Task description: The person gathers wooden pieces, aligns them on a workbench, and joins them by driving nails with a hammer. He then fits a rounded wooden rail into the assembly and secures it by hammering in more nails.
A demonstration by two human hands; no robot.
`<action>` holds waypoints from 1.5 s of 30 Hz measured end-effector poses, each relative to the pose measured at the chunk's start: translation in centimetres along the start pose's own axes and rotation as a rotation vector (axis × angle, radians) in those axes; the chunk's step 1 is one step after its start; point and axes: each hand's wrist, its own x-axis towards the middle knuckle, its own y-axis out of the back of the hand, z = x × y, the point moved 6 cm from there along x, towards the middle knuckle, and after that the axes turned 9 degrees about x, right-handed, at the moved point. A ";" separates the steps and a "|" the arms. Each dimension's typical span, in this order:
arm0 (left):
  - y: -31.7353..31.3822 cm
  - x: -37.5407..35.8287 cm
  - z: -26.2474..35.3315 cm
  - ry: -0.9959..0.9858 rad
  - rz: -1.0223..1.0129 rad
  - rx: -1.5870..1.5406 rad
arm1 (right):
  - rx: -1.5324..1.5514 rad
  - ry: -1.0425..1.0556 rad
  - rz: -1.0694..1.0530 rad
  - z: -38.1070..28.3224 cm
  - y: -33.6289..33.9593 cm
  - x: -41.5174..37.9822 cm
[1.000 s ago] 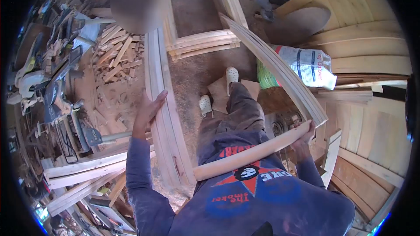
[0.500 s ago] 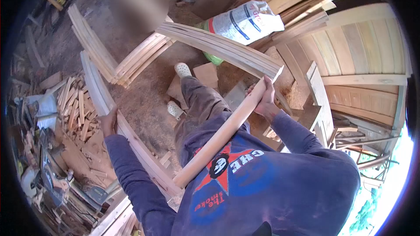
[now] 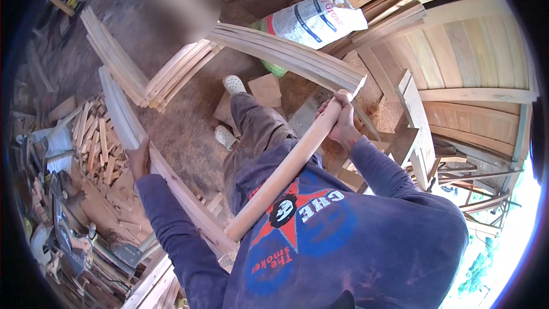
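Observation:
My left hand [image 3: 138, 160] is closed around the long pale wooden board [image 3: 180, 194] on the left, gripping it about midway. With my right hand [image 3: 341, 119] I grip the far end of a smooth wooden rail [image 3: 286, 171], fingers wrapped over it. This rail crosses in front of my shirt, and its near end meets the left board at a corner. Beyond my right hand, a stack of long wooden strips [image 3: 286, 54] reaches the rail's far end. Shorter bundled strips [image 3: 180, 74] and another long bundle [image 3: 114, 60] lie farther off.
A person [image 3: 182, 3], blurred, is at the far end. A white printed sack [image 3: 317, 20] lies behind the strips. Wood offcuts [image 3: 100, 143] are heaped on the left near tools. Panelled wood [image 3: 469, 57] stands at right. Cardboard [image 3: 266, 88] lies by my shoes.
My right hand has shifted its hold, its fingers now lying over the top of the rail's end. My left hand keeps its place on the board. The view has shifted slightly.

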 end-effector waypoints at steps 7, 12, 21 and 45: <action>0.4 -2.6 2.1 -0.170 -0.235 -0.502 | -0.169 0.136 -0.220 -1.8 0.8 3.0; 6.7 -7.3 -1.1 -0.083 -0.180 0.145 | -0.239 0.028 -0.230 -2.1 -0.5 1.7; 3.1 -26.9 -10.4 0.189 -0.735 -1.729 | -0.332 -0.040 -0.408 -2.1 -7.3 -0.8; 14.3 -20.4 -7.3 -0.268 0.532 -0.475 | -0.170 0.035 -1.373 2.8 -50.2 -4.8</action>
